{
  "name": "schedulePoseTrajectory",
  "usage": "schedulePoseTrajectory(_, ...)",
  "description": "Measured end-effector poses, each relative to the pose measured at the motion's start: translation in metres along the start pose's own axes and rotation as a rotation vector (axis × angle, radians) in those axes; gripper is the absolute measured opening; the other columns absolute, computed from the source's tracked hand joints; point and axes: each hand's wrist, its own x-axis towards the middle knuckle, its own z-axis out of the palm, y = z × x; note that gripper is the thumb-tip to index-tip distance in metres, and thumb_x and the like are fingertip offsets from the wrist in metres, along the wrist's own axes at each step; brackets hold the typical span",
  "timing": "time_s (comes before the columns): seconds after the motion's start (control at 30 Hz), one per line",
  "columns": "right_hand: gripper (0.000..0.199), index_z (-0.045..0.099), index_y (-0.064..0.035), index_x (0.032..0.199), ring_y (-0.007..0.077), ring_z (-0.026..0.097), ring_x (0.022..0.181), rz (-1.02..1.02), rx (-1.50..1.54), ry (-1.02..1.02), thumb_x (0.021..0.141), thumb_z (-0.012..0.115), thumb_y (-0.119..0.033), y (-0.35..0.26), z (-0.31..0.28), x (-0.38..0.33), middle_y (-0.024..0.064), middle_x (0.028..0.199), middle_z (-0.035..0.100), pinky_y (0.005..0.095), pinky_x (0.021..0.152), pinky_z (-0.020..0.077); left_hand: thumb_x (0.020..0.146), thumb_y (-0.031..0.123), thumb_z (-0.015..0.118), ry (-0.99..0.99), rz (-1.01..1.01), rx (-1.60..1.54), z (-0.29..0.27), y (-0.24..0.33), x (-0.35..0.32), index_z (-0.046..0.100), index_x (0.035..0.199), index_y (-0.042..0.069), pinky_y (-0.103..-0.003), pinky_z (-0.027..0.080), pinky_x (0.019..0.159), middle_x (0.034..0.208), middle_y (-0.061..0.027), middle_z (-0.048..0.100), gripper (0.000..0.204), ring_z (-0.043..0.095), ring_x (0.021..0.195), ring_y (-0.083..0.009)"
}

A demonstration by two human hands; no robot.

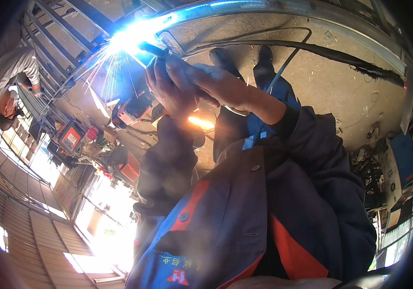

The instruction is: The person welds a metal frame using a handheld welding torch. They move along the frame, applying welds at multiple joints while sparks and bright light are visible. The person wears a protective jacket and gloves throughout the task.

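A workshop with a concrete floor (pixel 331 82) and a long steel frame (pixel 283 9) arcing across twelve o'clock. Both hands close together, left hand (pixel 168 89) and right hand (pixel 216 84), gripping a welding torch (pixel 152 49) whose arc (pixel 128 38) flares at eleven o'clock. A braced, steady grip should keep the bead even, I'd judge.

Dark navy work jacket (pixel 264 202) on this person, long sleeves (pixel 312 139) running right down to the wrists, with orange-red panels (pixel 290 248) cutting across the front and a brighter blue collar (pixel 259 127). Round dark buttons (pixel 183 216) dot the chest, there's a small embroidered badge (pixel 177 275) near the hem, and both hands (pixel 187 84) are bare.
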Motion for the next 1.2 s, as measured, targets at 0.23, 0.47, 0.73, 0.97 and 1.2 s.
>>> schedulePoseTrajectory(0.23, 0.053, 0.066, -0.0054, 0.129, 0.0056, 0.051, 0.059, 0.043, -0.001, 0.037, 0.111, 0.052, -0.053, -0.0004, 0.0007, -0.0006, -0.0005, 0.078, 0.061, 0.0251, 0.05, 0.0385, 0.111, 0.032, 0.048, -0.001, -0.066, -0.063, -0.0002, 0.0063, 0.002, 0.068, 0.121, -0.002, -0.052, 0.046, 0.092, 0.112, -0.0208, 0.069, 0.04, 0.062, 0.102, -0.0423)
schedulePoseTrajectory(0.47, 0.052, 0.066, -0.0063, 0.127, 0.0056, 0.051, 0.059, 0.034, 0.025, 0.022, 0.111, 0.053, -0.054, -0.0029, 0.001, -0.0011, -0.0008, 0.078, 0.061, 0.0249, 0.049, 0.0381, 0.111, 0.029, 0.048, 0.005, 0.049, 0.031, 0.0022, -0.0004, 0.0024, 0.068, 0.119, -0.003, -0.053, 0.046, 0.092, 0.11, -0.0214, 0.068, 0.039, 0.062, 0.1, -0.0422)
schedulePoseTrajectory(0.73, 0.051, 0.067, -0.0055, 0.128, 0.0059, 0.051, 0.057, 0.04, 0.025, 0.039, 0.112, 0.053, -0.051, -0.0035, 0.0017, -0.0016, -0.0006, 0.076, 0.06, 0.0252, 0.048, 0.0382, 0.111, 0.03, 0.049, -0.027, 0.029, 0.034, 0.0002, 0.0019, 0.0017, 0.068, 0.118, -0.004, -0.054, 0.045, 0.093, 0.109, -0.022, 0.068, 0.04, 0.061, 0.102, -0.043)
schedulePoseTrajectory(0.97, 0.051, 0.067, -0.0059, 0.124, 0.0066, 0.048, 0.055, 0.056, 0.015, 0.045, 0.112, 0.052, -0.053, -0.0059, 0.0022, -0.0009, -0.001, 0.072, 0.057, 0.0254, 0.048, 0.0361, 0.11, 0.028, 0.049, -0.004, -0.078, -0.058, 0.0004, 0.0083, 0.002, 0.069, 0.116, -0.003, -0.053, 0.045, 0.091, 0.109, -0.0218, 0.068, 0.037, 0.061, 0.1, -0.0429)
schedulePoseTrajectory(1.2, 0.053, 0.064, -0.0066, 0.114, 0.0073, 0.043, 0.054, 0.048, 0.029, 0.063, 0.111, 0.049, -0.057, -0.007, 0.0047, -0.0029, -0.0018, 0.072, 0.052, 0.0262, 0.049, 0.0324, 0.11, 0.027, 0.049, -0.025, 0.014, 0.001, 0.001, 0.0054, 0.0041, 0.068, 0.114, -0.004, -0.053, 0.045, 0.09, 0.106, -0.0225, 0.067, 0.037, 0.061, 0.098, -0.0436)
